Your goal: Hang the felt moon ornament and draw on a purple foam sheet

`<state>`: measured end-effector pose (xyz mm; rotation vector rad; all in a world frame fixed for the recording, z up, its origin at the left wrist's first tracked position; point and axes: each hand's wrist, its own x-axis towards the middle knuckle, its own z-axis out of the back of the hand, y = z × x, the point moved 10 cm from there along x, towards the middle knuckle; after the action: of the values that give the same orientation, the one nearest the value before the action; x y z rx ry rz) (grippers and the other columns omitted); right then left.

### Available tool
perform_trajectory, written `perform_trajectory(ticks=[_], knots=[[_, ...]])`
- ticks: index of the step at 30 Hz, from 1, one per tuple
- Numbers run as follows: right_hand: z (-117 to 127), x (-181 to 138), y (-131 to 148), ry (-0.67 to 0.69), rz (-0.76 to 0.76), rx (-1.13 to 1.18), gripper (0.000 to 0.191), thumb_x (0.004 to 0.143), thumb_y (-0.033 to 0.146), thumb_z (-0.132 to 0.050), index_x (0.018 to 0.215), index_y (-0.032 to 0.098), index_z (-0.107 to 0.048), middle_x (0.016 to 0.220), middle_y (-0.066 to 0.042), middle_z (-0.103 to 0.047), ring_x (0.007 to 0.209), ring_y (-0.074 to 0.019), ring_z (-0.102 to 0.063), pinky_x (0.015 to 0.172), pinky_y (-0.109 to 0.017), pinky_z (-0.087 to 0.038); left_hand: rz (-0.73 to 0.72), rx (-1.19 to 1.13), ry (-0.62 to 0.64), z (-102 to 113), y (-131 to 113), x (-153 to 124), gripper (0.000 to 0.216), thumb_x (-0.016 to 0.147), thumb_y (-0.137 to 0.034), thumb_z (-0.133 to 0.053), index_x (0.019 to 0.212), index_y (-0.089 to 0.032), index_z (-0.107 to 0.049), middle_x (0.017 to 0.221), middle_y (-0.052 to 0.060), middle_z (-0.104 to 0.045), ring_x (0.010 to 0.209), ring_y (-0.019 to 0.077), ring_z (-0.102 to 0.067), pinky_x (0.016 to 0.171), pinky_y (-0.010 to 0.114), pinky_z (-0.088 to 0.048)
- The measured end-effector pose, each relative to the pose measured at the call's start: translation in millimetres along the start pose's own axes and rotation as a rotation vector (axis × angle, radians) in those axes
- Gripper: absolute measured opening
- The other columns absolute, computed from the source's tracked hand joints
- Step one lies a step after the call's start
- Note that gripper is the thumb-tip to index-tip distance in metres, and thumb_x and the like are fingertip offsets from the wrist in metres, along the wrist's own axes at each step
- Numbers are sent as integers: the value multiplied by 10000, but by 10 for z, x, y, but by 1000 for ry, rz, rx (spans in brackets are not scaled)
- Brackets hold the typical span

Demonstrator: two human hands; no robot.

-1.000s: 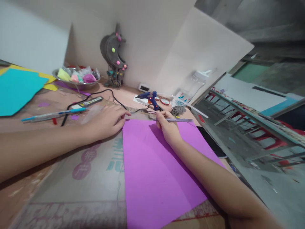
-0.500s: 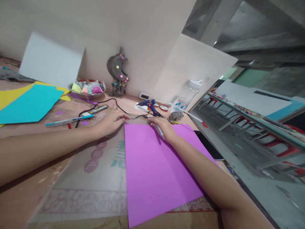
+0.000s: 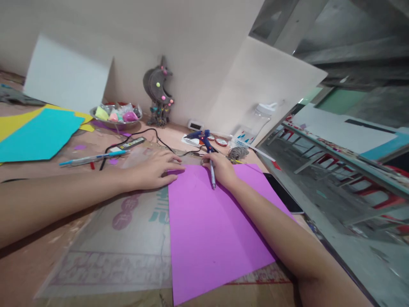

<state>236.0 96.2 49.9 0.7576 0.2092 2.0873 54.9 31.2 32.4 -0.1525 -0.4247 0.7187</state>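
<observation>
A purple sheet (image 3: 211, 230) lies flat in front of me, partly over a translucent printed plastic sheet (image 3: 128, 243). My left hand (image 3: 156, 170) rests with fingers spread at the purple sheet's far left corner, its fingertips touching the edge. Near the far edge of that sheet, my right hand (image 3: 220, 170) is closed around a grey pen (image 3: 212, 175). The pen's back end points toward me; its tip is hidden by the fingers. Just beyond the right hand stands a blue glue gun (image 3: 204, 138).
Left are a blue pen (image 3: 92, 158), cyan sheet (image 3: 41, 136) and bowl of coloured clay packets (image 3: 116, 121). A moon-shaped ornament (image 3: 158, 91) stands by the wall. Toward the right are a yarn ball (image 3: 238, 152), a bottle (image 3: 257, 123) and a black tablet (image 3: 283, 192).
My left hand has moved toward me and opened out onto the purple sheet's corner. The pen in my right hand has swung more upright in view.
</observation>
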Motion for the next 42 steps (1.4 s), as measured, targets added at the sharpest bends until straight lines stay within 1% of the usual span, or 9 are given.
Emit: perform_trajectory(ticks=[3,7,11,15,23,29,31,36,42], knots=[[91,-29,-5,-11,-113,141,157,802,244,-724,939,184,-677,841,-50,-713,785,-216,-662,801,-381,-542,-33,12,41,-69,-3,-2,403,1019,-385,-487,1334,-269,-710,1408,110,-625,1304,312,-536,1142,541,-389],[-57,-115,173,211,-208,432,171,795,293,-727,912,194,-650,751,4,-668,633,-144,-601,641,-293,-505,-36,23,76,-131,35,1,414,1028,-368,-465,1353,-264,-699,1419,112,-621,1302,309,-543,1140,530,-397],[-224,-239,412,441,-176,499,152,809,306,-734,890,188,-682,845,-35,-734,758,-171,-676,736,-318,-537,-38,15,66,-149,51,2,407,1027,-369,-477,1356,-269,-696,1420,101,-632,1310,299,-544,1152,513,-395],[-286,-304,523,527,-49,404,157,842,338,-740,896,193,-712,915,-59,-769,840,-203,-702,794,-347,-538,-41,25,71,-152,29,7,411,1027,-360,-474,1352,-248,-700,1414,104,-645,1309,296,-554,1157,507,-398],[-197,-174,585,196,173,124,34,871,202,-656,838,202,-650,869,-43,-703,834,-190,-633,793,-327,-491,-16,36,97,-137,12,20,418,1021,-349,-472,1352,-235,-699,1443,105,-633,1334,300,-552,1182,511,-382],[-329,-279,499,515,35,341,115,888,305,-677,901,192,-664,897,-53,-752,789,-187,-681,754,-323,-529,-6,36,117,-141,11,25,426,1012,-339,-477,1359,-222,-695,1443,119,-631,1333,309,-554,1168,520,-397],[-315,-276,493,481,50,311,107,883,297,-682,892,191,-666,895,-54,-751,801,-188,-679,756,-319,-524,-12,36,121,-143,4,25,430,1012,-337,-475,1360,-213,-694,1440,122,-633,1332,309,-556,1171,516,-396],[-203,-189,464,205,82,173,42,856,228,-668,844,196,-643,844,-32,-715,791,-174,-643,736,-297,-493,-13,25,109,-137,15,20,418,1014,-350,-486,1349,-222,-701,1437,123,-633,1325,316,-563,1167,523,-401],[-354,-259,478,464,46,274,117,879,301,-670,875,185,-651,846,-38,-742,734,-161,-663,714,-286,-508,-9,22,118,-141,11,22,412,1012,-334,-493,1358,-231,-692,1441,107,-631,1330,307,-558,1176,514,-387]])
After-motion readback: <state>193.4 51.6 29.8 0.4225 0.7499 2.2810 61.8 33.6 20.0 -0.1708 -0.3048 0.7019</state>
